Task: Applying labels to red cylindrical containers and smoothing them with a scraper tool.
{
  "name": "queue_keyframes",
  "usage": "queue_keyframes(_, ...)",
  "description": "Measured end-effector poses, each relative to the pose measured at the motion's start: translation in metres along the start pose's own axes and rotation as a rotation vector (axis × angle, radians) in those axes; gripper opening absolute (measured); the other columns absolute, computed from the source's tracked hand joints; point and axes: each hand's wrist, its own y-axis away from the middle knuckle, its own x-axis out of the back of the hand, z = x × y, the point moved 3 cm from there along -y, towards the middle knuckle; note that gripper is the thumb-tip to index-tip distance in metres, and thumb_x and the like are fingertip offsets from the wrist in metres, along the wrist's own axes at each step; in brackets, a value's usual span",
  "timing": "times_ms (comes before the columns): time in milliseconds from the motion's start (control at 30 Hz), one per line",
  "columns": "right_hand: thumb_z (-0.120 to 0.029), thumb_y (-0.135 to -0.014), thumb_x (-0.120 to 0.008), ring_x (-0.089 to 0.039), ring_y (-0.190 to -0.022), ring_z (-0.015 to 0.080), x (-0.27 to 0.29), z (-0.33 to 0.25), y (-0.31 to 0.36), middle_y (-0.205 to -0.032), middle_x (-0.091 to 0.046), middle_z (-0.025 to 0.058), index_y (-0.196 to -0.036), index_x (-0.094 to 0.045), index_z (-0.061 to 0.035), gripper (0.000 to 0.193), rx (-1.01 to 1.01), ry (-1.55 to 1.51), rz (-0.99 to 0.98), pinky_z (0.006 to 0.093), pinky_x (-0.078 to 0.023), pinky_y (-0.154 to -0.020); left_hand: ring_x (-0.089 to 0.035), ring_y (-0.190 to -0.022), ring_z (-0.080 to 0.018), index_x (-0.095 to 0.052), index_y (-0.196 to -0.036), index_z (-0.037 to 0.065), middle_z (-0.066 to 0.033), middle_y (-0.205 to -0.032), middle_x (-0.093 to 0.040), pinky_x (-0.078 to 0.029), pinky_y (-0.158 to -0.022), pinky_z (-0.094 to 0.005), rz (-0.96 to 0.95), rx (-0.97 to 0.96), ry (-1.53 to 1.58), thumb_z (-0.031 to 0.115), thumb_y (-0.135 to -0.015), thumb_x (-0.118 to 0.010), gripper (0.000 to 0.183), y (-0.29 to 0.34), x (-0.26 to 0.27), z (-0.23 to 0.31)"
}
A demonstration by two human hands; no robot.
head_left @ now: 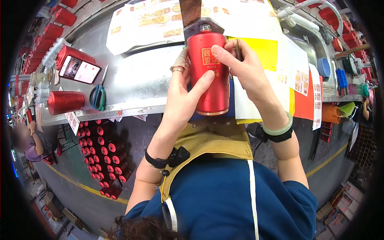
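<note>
A red bottle (pixel 208 94) with gold characters and a silvery neck lies in front of me, its neck pointing away. My left hand (pixel 180 90) grips its left side, the thumb across the front; a pale wrap covers one fingertip. My right hand (pixel 250 66) is at the bottle's upper right, its thumb touching the front beside a square gold emblem (pixel 206 57). Between its fingers is a thin dark pointed tool (pixel 239 50), perhaps tweezers. The bottle's far side and some fingertips are hidden.
Printed sticker sheets (pixel 148 24) and yellow paper (pixel 258 52) cover the metal bench. Left are a phone (pixel 79 69), scissors (pixel 98 94) and another red bottle (pixel 66 102). A blue cup (pixel 323 67) stands right. Many red bottles (pixel 105 151) are stacked on the floor.
</note>
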Motion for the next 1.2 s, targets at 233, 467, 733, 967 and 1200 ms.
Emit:
queue_keyframes(233,-0.029,-0.089,-0.085,-0.056,-0.08,0.009,-0.004,0.008,-0.004,-0.088,-0.062,0.0034,-0.102,-0.056,-0.0012,0.043,0.088,0.102,0.056,0.0254,-0.05,-0.071,-0.052,-0.138,-0.0252,-0.033,-0.157,-0.003,-0.0201,-0.15,-0.05,-0.045,-0.115,-0.0407,0.044,-0.025,0.006,0.014,-0.101,-0.07,0.069,-0.001,-0.002,-0.006)
queue_keyframes(467,-0.026,-0.089,-0.085,-0.057,-0.08,0.0093,-0.006,0.008,-0.003,-0.089,-0.063,0.0033,-0.102,-0.055,-0.0017,0.041,0.089,0.082,0.062,0.0262,-0.051,-0.072,-0.051,-0.139,-0.0261,-0.029,-0.159,-0.004,-0.0214,-0.152,-0.049,-0.044,-0.116,-0.0403,0.048,-0.025,0.002,0.013,-0.102,-0.068,0.071,0.0,0.0,-0.008)
queue_keyframes(733,-0.025,-0.09,-0.085,-0.057,-0.08,0.0093,-0.005,0.008,-0.004,-0.089,-0.063,0.0036,-0.101,-0.055,-0.0017,0.039,0.096,0.103,0.072,0.0261,-0.05,-0.071,-0.05,-0.141,-0.0266,-0.026,-0.161,-0.003,-0.0222,-0.153,-0.047,-0.043,-0.116,-0.0404,0.043,-0.022,-0.018,0.014,-0.101,-0.069,0.075,0.001,-0.001,-0.006)
queue_keyframes(967,-0.029,-0.09,-0.084,-0.055,-0.079,0.0077,-0.003,0.001,-0.003,-0.087,-0.061,0.0019,-0.1,-0.058,-0.0019,0.039,0.034,0.086,0.047,0.025,-0.049,-0.07,-0.051,-0.139,-0.0231,-0.03,-0.159,-0.003,-0.0191,-0.153,-0.048,-0.044,-0.115,-0.0384,0.013,-0.004,0.156,0.017,-0.107,-0.061,0.064,-0.003,0.002,-0.002)
queue_keyframes(1200,-0.028,-0.093,-0.082,-0.053,-0.075,0.0062,0.005,0.012,-0.01,-0.085,-0.056,-0.0023,-0.1,-0.06,-0.0012,0.036,0.086,0.048,0.004,0.0242,-0.046,-0.059,-0.049,-0.141,-0.0228,-0.029,-0.16,-0.003,-0.0184,-0.154,-0.048,-0.042,-0.117,-0.0396,-0.005,0.028,0.088,0.018,-0.103,-0.067,0.071,-0.003,0.003,-0.001)
